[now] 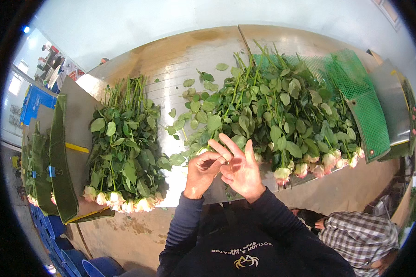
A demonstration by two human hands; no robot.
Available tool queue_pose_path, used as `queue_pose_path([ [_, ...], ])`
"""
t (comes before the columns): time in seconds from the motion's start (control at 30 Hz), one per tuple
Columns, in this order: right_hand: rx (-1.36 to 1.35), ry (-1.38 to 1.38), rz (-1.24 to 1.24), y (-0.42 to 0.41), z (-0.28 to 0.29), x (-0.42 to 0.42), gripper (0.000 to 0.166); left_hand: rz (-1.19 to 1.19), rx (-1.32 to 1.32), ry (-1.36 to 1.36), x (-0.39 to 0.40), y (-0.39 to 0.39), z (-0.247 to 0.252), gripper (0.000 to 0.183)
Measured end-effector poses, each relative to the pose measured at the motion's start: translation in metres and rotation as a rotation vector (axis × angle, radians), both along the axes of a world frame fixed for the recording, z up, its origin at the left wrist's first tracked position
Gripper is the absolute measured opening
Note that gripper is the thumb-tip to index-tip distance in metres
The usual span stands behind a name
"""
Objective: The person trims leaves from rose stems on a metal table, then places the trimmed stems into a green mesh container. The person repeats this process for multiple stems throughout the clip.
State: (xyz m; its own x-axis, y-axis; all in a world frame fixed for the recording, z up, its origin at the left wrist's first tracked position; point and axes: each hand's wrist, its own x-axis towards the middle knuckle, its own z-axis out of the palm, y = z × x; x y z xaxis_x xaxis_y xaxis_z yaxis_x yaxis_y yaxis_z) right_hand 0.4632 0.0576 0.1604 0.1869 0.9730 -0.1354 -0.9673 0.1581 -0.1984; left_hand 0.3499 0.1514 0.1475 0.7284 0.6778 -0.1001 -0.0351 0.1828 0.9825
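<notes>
My left hand (202, 173) has its thumb and forefinger brought together against the fingers of my right hand (242, 169). Whether something tiny sits in that pinch is too small to make out. Palm turned up, my right hand spreads several fingers and shows no object in it. Both are above the front edge of a metal table (175, 178). Just beyond them lies a large heap of leafy roses (263, 114), stems pointing away and pale pink-edged blooms (301, 169) toward me. To the left rests a narrower row of similar roses (124, 145).
Green plastic mesh (369, 117) borders the heap on the right. Upright metal dividers with green fabric (60, 155) stand at the left. Blue buckets (100, 266) are on the floor at lower left. A person in a checked shirt (360, 235) is at lower right.
</notes>
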Motion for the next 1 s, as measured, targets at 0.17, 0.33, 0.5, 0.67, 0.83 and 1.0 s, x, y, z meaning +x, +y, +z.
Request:
queue_pose_path([
  [0.17,-0.062,-0.123,-0.148,-0.012,-0.023,0.022,0.072,0.092,-0.183,0.105,-0.020,0.015,-0.041,0.015],
  [0.33,-0.737,-1.021,-0.212,-0.011,-0.091,0.053,0.042,0.124,0.439,0.545,-0.017,0.049,-0.105,0.028],
  [0.5,-1.082,-1.619,-0.451,0.028,-0.145,0.054,0.052,0.171,0.659,0.645,0.008,0.034,-0.130,0.041],
  [0.67,-1.049,-1.812,-0.088,0.045,-0.151,0.031,0.079,-0.069,0.611,0.696,0.004,0.009,-0.126,0.033],
  [0.83,-0.965,-1.380,-0.314,0.020,-0.151,0.046,0.053,0.024,-0.210,0.371,-0.066,0.023,-0.145,0.024],
  [1.0,-0.783,-1.189,-0.657,0.002,-0.141,0.101,0.047,0.079,-0.275,0.392,-0.134,0.044,-0.169,0.027],
])
